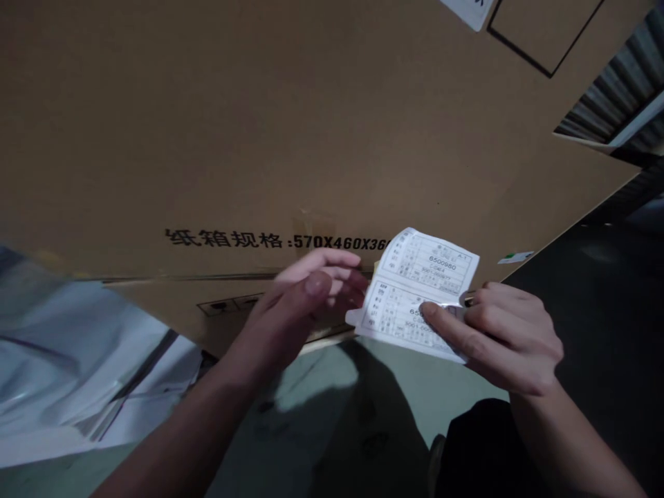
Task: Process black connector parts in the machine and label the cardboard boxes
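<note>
My right hand (505, 335) pinches the right side of a white printed label sheet (418, 294), its thumb lying across the lower half. The sheet carries two labels, one above the other, with tables and numbers. Just left of the sheet, my left hand (311, 290) has its fingers apart and slightly curled, with nothing in it; its fingertips are close to the sheet's left edge. Behind both hands stands a large brown cardboard box (259, 138) with black printed characters and "570X460X36", partly covered by the sheet.
White plastic sheeting (67, 353) lies at the lower left. Grey-green floor (290, 415) shows below, with shadows on it. A small sticker (516, 258) is on the cardboard at right. Dark ribbed material (617, 90) is at the upper right.
</note>
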Action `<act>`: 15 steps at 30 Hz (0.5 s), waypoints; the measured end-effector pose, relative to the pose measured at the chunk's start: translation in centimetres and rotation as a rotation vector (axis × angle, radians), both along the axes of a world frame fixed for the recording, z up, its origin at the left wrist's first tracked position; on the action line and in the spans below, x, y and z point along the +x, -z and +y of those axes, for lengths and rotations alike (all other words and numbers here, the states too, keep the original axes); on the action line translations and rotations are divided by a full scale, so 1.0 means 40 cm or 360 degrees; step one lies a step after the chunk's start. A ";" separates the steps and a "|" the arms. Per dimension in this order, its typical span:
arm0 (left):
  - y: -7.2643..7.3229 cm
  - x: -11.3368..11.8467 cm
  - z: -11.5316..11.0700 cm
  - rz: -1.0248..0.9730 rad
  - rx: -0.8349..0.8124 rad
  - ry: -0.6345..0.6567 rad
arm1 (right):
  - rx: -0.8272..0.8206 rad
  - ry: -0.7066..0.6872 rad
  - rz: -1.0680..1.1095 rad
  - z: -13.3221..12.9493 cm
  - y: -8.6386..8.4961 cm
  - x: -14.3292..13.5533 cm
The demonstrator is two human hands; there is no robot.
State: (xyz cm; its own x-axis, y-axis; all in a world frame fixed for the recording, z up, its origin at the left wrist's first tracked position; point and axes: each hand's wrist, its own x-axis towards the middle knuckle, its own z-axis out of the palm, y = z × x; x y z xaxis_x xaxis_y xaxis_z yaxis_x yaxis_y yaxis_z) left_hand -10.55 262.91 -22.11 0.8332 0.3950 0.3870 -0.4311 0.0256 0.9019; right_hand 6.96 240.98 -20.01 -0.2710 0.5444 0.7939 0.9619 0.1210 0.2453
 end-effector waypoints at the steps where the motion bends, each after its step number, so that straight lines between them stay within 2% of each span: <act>1: -0.002 0.004 -0.008 0.0121 -0.0134 0.0129 | 0.0002 0.0004 -0.0065 0.004 0.003 -0.004; 3: -0.007 0.011 -0.034 0.0316 -0.0270 0.0345 | -0.0008 -0.0048 -0.0133 0.020 0.012 -0.012; 4: -0.010 0.014 -0.048 0.0365 -0.0264 0.0364 | -0.0051 -0.0072 -0.0139 0.031 0.017 -0.014; 7: -0.014 0.018 -0.074 0.0293 -0.0077 0.0149 | -0.0152 -0.0245 0.0009 0.055 0.032 -0.014; 10: -0.009 0.018 -0.073 0.0173 0.0015 -0.0048 | -0.0259 -0.0460 0.0545 0.052 0.030 -0.012; 13: 0.000 0.020 -0.072 0.0089 0.0009 -0.0168 | -0.0451 -0.0517 0.1104 0.034 0.015 -0.017; 15: 0.009 0.025 -0.080 0.0031 0.0005 -0.0233 | -0.0409 -0.0469 0.1299 0.030 0.011 -0.022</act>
